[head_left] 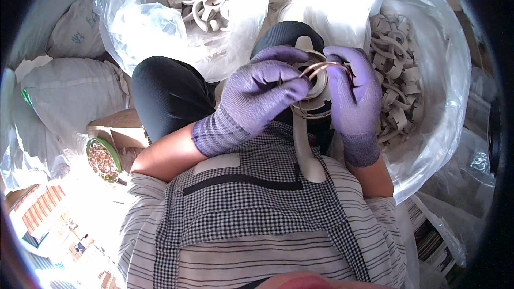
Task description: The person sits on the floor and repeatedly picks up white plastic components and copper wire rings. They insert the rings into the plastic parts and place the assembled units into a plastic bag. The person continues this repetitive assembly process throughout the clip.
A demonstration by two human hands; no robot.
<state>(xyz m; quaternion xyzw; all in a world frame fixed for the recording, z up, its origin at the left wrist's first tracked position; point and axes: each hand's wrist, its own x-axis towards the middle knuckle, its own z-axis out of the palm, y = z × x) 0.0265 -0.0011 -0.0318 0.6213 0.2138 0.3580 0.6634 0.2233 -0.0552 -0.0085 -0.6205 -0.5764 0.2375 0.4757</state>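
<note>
Both my hands wear purple gloves and meet above my lap. With thumb and fingertips pinched, my left hand [246,96] grips one side of some thin copper-coloured wire rings [323,66]. The other side of the rings passes between the thumb and fingers of my right hand [357,88], which is closed on them. Just beneath lies an off-white plastic part [307,152] with a round, open ring-shaped head and a long curved handle. Its handle rests against my checked apron [251,203]. My fingers partly hide the round head.
Off-white curved plastic parts [206,1] lie in a clear plastic bag [152,27] at the far left. More such pieces [396,75] fill a bag [447,101] on the right. A green-rimmed container [103,159] of thin wire rings stands by a cardboard box [115,122]; white sacks [75,93] lie behind.
</note>
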